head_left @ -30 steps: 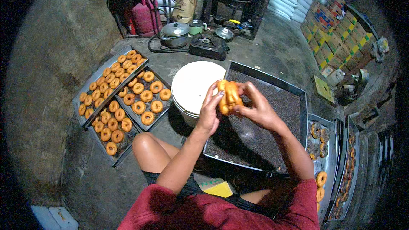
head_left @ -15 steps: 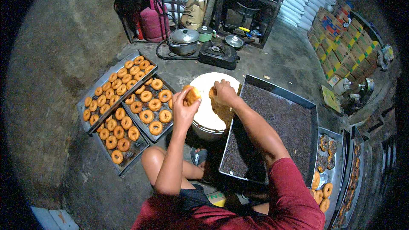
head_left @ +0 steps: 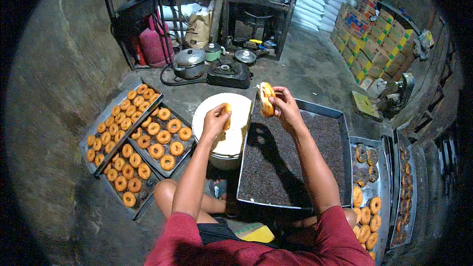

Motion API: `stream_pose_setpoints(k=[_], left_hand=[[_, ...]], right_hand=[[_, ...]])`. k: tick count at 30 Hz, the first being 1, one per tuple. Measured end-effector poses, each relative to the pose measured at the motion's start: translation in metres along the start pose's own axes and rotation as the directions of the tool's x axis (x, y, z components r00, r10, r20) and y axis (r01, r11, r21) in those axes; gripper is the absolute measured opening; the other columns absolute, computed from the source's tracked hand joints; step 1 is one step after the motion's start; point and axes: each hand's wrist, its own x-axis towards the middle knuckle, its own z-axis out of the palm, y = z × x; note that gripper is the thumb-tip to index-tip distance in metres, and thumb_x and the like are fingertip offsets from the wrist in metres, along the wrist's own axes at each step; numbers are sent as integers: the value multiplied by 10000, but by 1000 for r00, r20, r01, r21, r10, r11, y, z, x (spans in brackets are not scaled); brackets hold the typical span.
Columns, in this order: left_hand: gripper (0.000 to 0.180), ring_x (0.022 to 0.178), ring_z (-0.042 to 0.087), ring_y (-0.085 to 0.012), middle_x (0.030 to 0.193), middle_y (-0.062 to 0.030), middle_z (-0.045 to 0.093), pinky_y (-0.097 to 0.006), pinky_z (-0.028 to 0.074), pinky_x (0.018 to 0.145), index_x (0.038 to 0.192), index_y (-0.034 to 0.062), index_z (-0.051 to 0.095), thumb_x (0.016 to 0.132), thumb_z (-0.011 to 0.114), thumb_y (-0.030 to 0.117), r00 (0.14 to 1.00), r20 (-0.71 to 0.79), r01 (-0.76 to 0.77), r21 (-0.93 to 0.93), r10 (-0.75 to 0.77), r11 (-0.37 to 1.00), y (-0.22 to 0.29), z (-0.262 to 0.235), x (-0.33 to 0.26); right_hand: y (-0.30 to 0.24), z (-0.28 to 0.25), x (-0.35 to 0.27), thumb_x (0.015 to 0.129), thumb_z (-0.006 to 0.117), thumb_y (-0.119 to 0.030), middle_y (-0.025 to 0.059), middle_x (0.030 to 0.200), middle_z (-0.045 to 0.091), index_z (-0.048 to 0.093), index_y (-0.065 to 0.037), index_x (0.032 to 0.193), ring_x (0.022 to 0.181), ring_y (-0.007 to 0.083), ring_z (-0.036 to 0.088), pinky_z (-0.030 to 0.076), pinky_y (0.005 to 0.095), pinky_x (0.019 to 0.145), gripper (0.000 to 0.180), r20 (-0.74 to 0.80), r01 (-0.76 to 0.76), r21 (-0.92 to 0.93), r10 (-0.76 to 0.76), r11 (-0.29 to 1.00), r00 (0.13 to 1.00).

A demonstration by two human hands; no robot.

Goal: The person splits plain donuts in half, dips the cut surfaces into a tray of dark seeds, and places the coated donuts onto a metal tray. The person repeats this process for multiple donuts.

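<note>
Pinching a golden ring doughnut (head_left: 266, 99) in your right hand (head_left: 285, 108) over the dark sprinkle tray's (head_left: 342, 118) far edge, your left hand (head_left: 216, 120) pinches another doughnut half (head_left: 227, 114) above the white bowl (head_left: 201, 118) — coating seems underway; dip next.

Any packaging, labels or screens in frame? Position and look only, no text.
Stacked colourful cardboard cartons: upper right by the wall, boxy, orange, blue and green panels.
White filled sacks: top, right of the dark metal rack, piled in rows.
Brown paper sack: top centre beside the pink gas cylinder, upright, creased.
Yellow-green flat packet: on the floor, right of the dark sprinkle tray.
No screens visible.
</note>
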Motion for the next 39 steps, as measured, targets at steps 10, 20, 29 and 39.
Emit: stream_pose_setpoints(k=[10,20,29,39], left_hand=[[517,1285,530,-251,1413,-95,520,-425,439,1087,1481,83,384,1028,510,299,965,221,127,-867,144,483,68,34,-93],[470,1260,545,-227,1418,-91,512,-384,441,1079,1445,43,455,1005,565,165,964,180,26,-795,194,606,76,100,-107],[507,1269,523,-241,1404,-161,513,-376,420,1087,1379,-34,520,901,669,48,913,187,-338,-149,362,929,62,122,-114],[446,1243,537,-343,1315,-214,533,-415,439,1059,1269,41,647,846,738,148,811,334,-552,169,480,816,53,209,-82]], right_hand=[[-53,60,-102,775,748,-146,203,1285,578,663,-87,1234,1176,365,579,471,433,1017,471,139,478,-570,-495,668,858],[-44,16,-117,908,652,-134,161,1277,614,607,-40,1297,1156,294,619,499,404,992,402,-143,207,-381,-278,901,950],[6,-140,-101,867,698,-207,195,1156,673,630,-29,1223,1051,287,668,547,387,871,404,-407,-82,-551,-182,831,895],[85,-202,-131,873,637,-160,201,855,717,740,0,967,732,333,711,570,430,693,212,-131,-101,-966,-112,237,985]])
